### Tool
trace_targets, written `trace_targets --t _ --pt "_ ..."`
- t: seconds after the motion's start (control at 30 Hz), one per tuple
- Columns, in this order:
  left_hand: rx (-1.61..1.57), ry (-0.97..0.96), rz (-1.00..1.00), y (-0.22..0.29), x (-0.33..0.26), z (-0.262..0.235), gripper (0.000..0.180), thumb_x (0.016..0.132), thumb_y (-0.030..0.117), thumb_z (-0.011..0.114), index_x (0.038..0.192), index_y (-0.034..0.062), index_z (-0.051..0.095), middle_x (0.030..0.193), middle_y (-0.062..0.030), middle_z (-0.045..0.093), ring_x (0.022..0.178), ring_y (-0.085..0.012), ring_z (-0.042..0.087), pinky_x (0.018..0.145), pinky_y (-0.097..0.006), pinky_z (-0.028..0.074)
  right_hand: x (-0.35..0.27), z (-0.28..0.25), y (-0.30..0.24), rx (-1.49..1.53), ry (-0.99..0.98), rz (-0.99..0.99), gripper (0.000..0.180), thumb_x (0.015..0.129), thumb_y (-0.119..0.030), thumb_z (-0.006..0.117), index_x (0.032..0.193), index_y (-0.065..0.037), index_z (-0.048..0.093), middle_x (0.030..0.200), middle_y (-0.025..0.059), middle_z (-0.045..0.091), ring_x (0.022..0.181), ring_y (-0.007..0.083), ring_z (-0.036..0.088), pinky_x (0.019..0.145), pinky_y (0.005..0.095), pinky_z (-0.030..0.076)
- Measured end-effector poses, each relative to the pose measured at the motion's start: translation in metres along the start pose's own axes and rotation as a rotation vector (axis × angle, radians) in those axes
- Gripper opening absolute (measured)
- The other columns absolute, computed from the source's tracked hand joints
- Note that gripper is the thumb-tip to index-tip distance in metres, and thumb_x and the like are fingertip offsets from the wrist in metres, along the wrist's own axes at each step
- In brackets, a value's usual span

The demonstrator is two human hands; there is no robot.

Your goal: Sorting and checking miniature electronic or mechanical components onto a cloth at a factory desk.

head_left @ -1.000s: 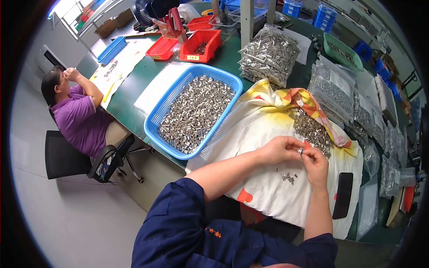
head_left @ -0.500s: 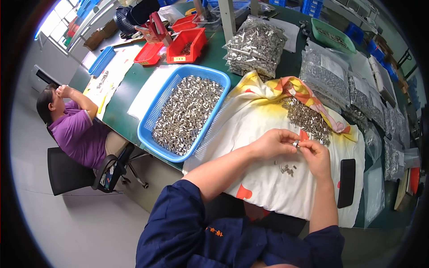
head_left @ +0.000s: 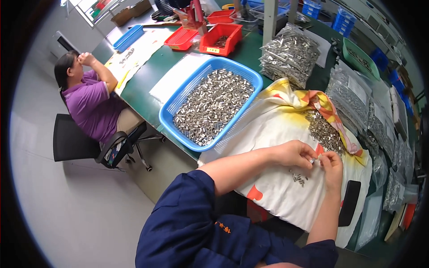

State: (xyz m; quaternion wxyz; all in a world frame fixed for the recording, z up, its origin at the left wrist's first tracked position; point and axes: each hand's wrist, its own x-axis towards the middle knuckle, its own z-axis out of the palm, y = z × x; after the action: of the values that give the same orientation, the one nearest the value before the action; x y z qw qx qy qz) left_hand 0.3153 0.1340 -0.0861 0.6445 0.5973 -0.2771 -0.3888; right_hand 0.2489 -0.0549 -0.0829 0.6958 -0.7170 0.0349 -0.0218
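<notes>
Over the white patterned cloth (head_left: 268,129), both hands meet fingertip to fingertip. My left hand (head_left: 295,154) pinches a small shiny metal piece (head_left: 312,161) between thumb and fingers. Close beside it, my right hand (head_left: 332,166) is also closed in a pinch; what lies in its fingertips is too small to tell. Several short metal tubes (head_left: 298,179) lie loose on the cloth just below the hands. Beyond the hands, a heap of similar small metal tubes (head_left: 325,131) rests against the bunched yellow and orange end of the cloth.
A blue basket (head_left: 166,114) full of metal tubes stands left of the cloth. Bags of metal parts (head_left: 290,56) sit behind and on the right (head_left: 351,91). A black flat object (head_left: 349,203) lies at right. Red bins (head_left: 221,39) stand far back; a seated person (head_left: 91,96) is at left.
The whole view has shifted, so the table appears further right and lower. My hands, still close together, have drawn slightly apart at the fingertips. The seated person keeps a hand raised to the head.
</notes>
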Motion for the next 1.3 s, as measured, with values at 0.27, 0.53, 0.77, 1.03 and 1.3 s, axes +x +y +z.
trace_targets --t 0.27,0.53,0.77,1.03,1.3 --pt "0.086 -0.092 -0.015 0.011 0.011 0.011 0.037 0.075 0.011 0.068 0.108 0.0008 0.057 0.088 -0.0014 0.061 0.080 -0.0065 0.055 0.073 -0.021 0.046 -0.006 -0.016 0.003 -0.121 0.122 0.030 0.008 0.086 -0.010 0.054 0.087 -0.002 0.056 0.074 -0.0007 0.053 0.066 0.0051 0.046 0.061 0.0179 0.037" --pt "-0.064 -0.216 -0.157 0.013 0.002 0.002 0.033 0.078 0.001 0.063 0.110 -0.0009 0.054 0.098 -0.0019 0.060 0.089 -0.0060 0.054 0.079 -0.021 0.046 0.011 -0.004 0.002 0.011 0.162 0.001 0.011 0.087 -0.010 0.053 0.091 0.000 0.058 0.081 0.0008 0.058 0.073 0.0057 0.052 0.068 0.0187 0.042" --pt "-0.038 -0.380 -0.122 0.008 -0.001 0.008 0.034 0.078 0.002 0.064 0.111 -0.0003 0.054 0.097 -0.0008 0.060 0.090 -0.0050 0.054 0.079 -0.020 0.044 0.038 0.015 -0.018 -0.695 0.166 -0.009 0.010 0.078 -0.011 0.057 0.085 -0.006 0.063 0.080 0.0090 0.061 0.073 0.0193 0.059 0.067 0.0285 0.046" --pt "0.068 -0.403 -0.065 0.014 -0.001 0.008 0.033 0.078 0.003 0.064 0.110 0.0012 0.056 0.094 0.0006 0.061 0.088 -0.0033 0.054 0.079 -0.020 0.044 0.056 0.027 -0.003 -1.229 0.116 -0.316 0.009 0.074 -0.014 0.060 0.079 -0.007 0.061 0.078 0.0099 0.060 0.078 0.0280 0.057 0.069 0.0378 0.045" --pt "-0.015 -0.365 -0.084 0.006 0.000 0.002 0.033 0.078 0.004 0.065 0.109 0.0032 0.057 0.094 0.0007 0.061 0.085 -0.0031 0.054 0.076 -0.019 0.045 0.051 0.032 0.002 -1.173 0.096 -0.414 0.009 0.069 -0.006 0.057 0.078 -0.006 0.059 0.077 0.0106 0.059 0.076 0.0290 0.056 0.068 0.0379 0.045"
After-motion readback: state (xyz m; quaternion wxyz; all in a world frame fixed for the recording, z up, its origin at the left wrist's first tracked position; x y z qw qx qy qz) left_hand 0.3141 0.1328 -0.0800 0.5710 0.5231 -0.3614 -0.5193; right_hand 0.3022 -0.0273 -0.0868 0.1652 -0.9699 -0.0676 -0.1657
